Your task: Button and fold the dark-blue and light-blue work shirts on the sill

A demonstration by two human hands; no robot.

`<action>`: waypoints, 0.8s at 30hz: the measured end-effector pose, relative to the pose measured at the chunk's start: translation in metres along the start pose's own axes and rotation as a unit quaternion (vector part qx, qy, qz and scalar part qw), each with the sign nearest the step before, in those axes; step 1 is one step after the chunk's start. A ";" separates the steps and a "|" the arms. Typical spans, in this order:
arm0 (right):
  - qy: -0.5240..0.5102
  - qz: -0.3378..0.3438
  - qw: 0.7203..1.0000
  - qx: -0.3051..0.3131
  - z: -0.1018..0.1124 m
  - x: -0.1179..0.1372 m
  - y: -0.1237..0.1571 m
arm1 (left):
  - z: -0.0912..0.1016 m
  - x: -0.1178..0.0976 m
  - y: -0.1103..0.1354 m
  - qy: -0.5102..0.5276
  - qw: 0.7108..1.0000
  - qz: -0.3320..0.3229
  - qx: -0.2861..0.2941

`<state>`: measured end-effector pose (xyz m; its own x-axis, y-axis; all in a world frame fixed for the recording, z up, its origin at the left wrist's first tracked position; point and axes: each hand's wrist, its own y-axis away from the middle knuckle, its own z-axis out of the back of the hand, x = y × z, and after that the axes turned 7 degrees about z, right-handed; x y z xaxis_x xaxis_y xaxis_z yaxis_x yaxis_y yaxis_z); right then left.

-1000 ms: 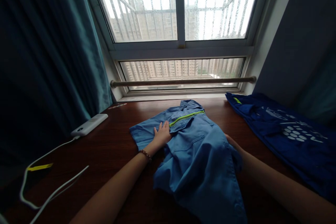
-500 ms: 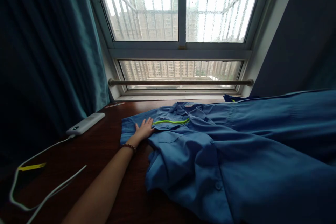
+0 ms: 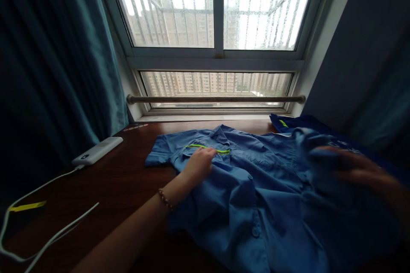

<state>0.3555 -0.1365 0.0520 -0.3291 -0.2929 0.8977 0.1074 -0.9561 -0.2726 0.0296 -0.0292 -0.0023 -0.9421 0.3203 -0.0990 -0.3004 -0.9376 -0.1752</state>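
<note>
You are at a dark reddish-brown wooden surface (image 3: 128, 183) below a window with a pale grey frame (image 3: 218, 13). In front of you lies a mid-blue, short-sleeved cloth shirt (image 3: 238, 200), its collar toward the window and its body running back toward you. A bright lime-green stripe crosses its chest.

Your left hand (image 3: 200, 164) is on the shirt's chest, at that stripe, with the fingers curled in; you cannot tell from here whether they pinch the cloth. Your right hand (image 3: 358, 166) is blurred, against a raised, bunched part of the shirt on the right. The blur hides whether those fingers grip it or only push.

As for progress, the shirt looks partly spread. The sleeve on the left lies out nearly flat, the collar is in place at the far edge, and round blue buttons show down the front. What seems left is the right side, heaped rather than flat, and the wrinkled lower body. No neat fold shows anywhere.

Beyond your right hand, partly hidden, lies a dark royal-blue garment with a small yellow-green tab (image 3: 290, 123). Well apart on the left are a flat white rectangular device (image 3: 99, 151), with a white cable attached, and a thin yellow strip (image 3: 28, 207).
</note>
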 end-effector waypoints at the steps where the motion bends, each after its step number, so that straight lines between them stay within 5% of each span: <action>1: 0.006 -0.005 0.993 0.116 -0.009 0.006 0.001 | 0.003 -0.014 0.010 0.024 0.999 -0.039 0.018; 3: 0.030 -0.006 0.928 0.370 -0.027 0.017 -0.001 | 0.005 -0.037 0.031 0.040 0.993 -0.101 0.055; 5: 0.055 -0.005 0.871 0.488 -0.042 0.020 -0.009 | 0.002 -0.052 0.048 0.030 0.987 -0.127 0.094; 7: 0.091 -0.007 0.889 0.448 -0.052 0.008 -0.022 | -0.006 -0.061 0.060 0.011 0.985 -0.117 0.124; 10: 0.252 0.024 0.930 0.266 -0.062 -0.035 -0.047 | -0.021 -0.065 0.066 -0.017 0.982 -0.103 0.156; 13: 0.443 -0.006 0.880 0.172 -0.075 -0.087 -0.073 | -0.032 -0.067 0.070 -0.054 0.975 -0.112 0.185; 17: 0.512 -0.094 0.831 0.198 -0.089 -0.136 -0.116 | -0.040 -0.075 0.084 -0.063 0.972 -0.083 0.210; 20: 0.518 -0.099 0.826 0.197 -0.087 -0.152 -0.155 | -0.049 -0.080 0.101 -0.049 0.976 -0.047 0.205; 24: 0.522 -0.077 0.829 0.187 -0.081 -0.153 -0.204 | -0.064 -0.078 0.122 -0.020 0.970 -0.082 0.229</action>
<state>0.3079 0.1026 -0.0583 -0.9771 -0.2005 0.0707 0.2079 -0.9709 0.1192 0.0758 -0.1597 -0.0785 -0.8785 0.4729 -0.0678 -0.4725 -0.8391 0.2694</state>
